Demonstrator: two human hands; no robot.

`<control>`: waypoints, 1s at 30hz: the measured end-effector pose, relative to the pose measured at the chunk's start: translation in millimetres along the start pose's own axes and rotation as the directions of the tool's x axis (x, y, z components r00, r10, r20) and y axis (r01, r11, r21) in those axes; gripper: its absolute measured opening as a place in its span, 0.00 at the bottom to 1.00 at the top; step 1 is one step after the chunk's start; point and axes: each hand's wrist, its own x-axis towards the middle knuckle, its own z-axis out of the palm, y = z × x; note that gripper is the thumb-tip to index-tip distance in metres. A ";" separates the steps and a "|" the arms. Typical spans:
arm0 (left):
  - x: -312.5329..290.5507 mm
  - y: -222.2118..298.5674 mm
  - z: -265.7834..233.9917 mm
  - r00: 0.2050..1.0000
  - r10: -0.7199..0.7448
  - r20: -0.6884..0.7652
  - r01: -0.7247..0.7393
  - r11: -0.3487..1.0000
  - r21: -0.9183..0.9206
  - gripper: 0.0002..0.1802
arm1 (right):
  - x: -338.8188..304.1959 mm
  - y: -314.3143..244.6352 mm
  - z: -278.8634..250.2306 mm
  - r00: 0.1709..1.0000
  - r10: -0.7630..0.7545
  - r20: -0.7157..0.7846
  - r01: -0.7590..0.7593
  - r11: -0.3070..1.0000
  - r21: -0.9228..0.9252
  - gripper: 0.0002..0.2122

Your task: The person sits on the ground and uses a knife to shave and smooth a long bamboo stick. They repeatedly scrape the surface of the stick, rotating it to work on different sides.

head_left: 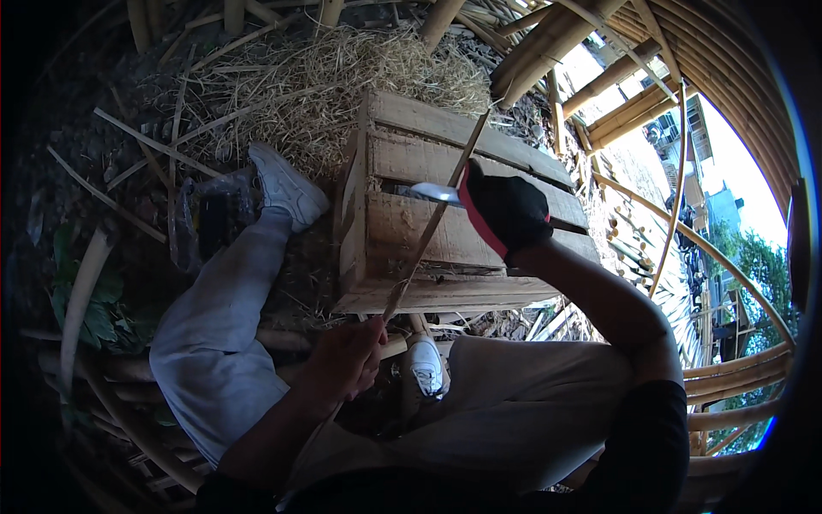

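Observation:
My bare left hand [349, 355] is closed round the lower part of a long, thin bamboo strip [421, 246], which slants up and away to the right. In a black and red glove, my right hand [507, 208] grips a knife [435, 192] whose handle is hidden by the fingers. The pale blade points left and crosses the strip above its middle. Whether the edge bites into the strip, I cannot tell. Below both hands' work stands a slatted wooden crate [479, 244].
My white shoes [287, 187] flank the crate's left and near sides. Fine shavings [300, 98] pile up beyond it. A clear plastic bag [175, 224] with something dark lies at the left among loose strips. Bamboo poles [556, 43] and a curved bamboo frame [728, 248] stand at the right.

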 end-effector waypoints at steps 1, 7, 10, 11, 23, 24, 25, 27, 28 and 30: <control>-2.7 -0.1 -1.5 1.000 0.002 -0.002 -0.002 1.000 0.001 0.20 | -6.7 -10.3 -0.7 1.000 0.009 0.018 -0.010 1.000 0.027 0.30; -3.1 1.9 1.2 1.000 -0.024 -0.010 0.024 1.000 -0.004 0.20 | 15.5 9.8 -6.1 0.989 -0.074 -0.129 0.063 0.994 -0.088 0.21; -1.8 1.8 -1.2 1.000 -0.005 -0.006 0.005 1.000 -0.011 0.20 | 4.1 -3.2 -9.4 0.988 -0.152 0.040 0.155 0.983 -0.095 0.21; -1.7 -1.1 -0.8 1.000 -0.012 0.013 0.013 1.000 -0.012 0.20 | 10.6 18.3 3.8 0.965 -0.190 -0.178 0.182 0.982 -0.059 0.20; -2.0 1.8 1.4 1.000 0.000 -0.020 0.001 1.000 0.026 0.20 | 0.4 -4.6 -2.6 1.000 0.012 0.005 -0.012 0.995 0.098 0.33; -3.2 -0.5 1.1 0.999 -0.009 -0.032 0.010 0.999 0.031 0.20 | -3.3 -6.4 6.4 1.000 -0.016 0.004 0.016 0.996 0.091 0.30; -3.7 -0.7 1.9 0.999 -0.008 -0.034 0.009 0.999 0.041 0.20 | -2.7 -4.2 8.4 0.999 -0.039 -0.008 0.039 0.996 0.077 0.27; -4.1 -2.8 0.5 0.999 0.004 -0.042 -0.003 1.000 0.031 0.20 | 12.6 5.3 -2.3 0.998 -0.004 0.063 -0.001 0.997 0.075 0.27; -2.2 -1.2 0.9 0.999 0.017 -0.036 -0.017 1.000 0.014 0.20 | 18.1 14.0 0.5 0.994 -0.083 -0.076 0.088 0.995 0.055 0.27; -1.8 -2.0 2.2 1.000 0.002 -0.018 -0.002 1.000 -0.013 0.21 | 2.4 3.5 6.9 0.997 -0.064 -0.041 0.064 0.998 0.007 0.26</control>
